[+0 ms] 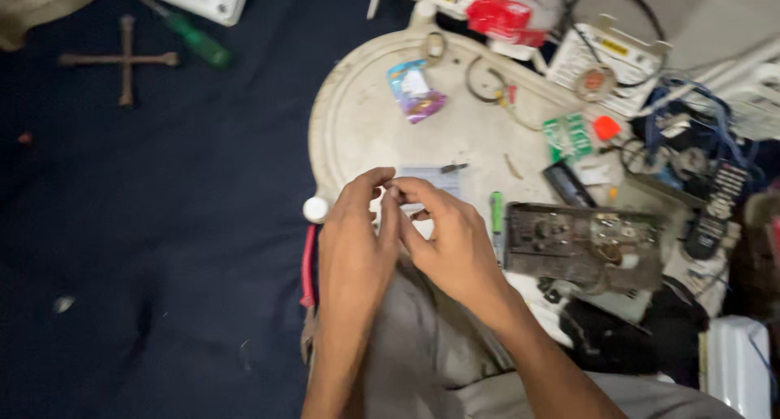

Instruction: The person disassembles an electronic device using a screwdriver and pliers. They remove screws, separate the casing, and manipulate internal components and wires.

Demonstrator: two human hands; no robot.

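My left hand point(356, 240) and my right hand point(445, 238) meet over the near edge of a round white board point(366, 126). Their fingertips pinch together around something small that I cannot make out. A small pale grey card point(431, 178) lies on the board just beyond the fingers. A green-handled tool point(496, 214) lies right of my right hand. A dirty circuit board point(581, 242) sits further right. A white cap point(315, 209) and a red-handled tool point(309, 264) are left of my left hand.
A cross-shaped wrench point(123, 59) and a green screwdriver point(195, 41) lie on the dark blue cloth point(146, 224) at far left. A purple sachet point(416, 92), wire loops point(486, 79), a red pack point(504, 17), a remote point(717, 208) and tangled cables crowd the right.
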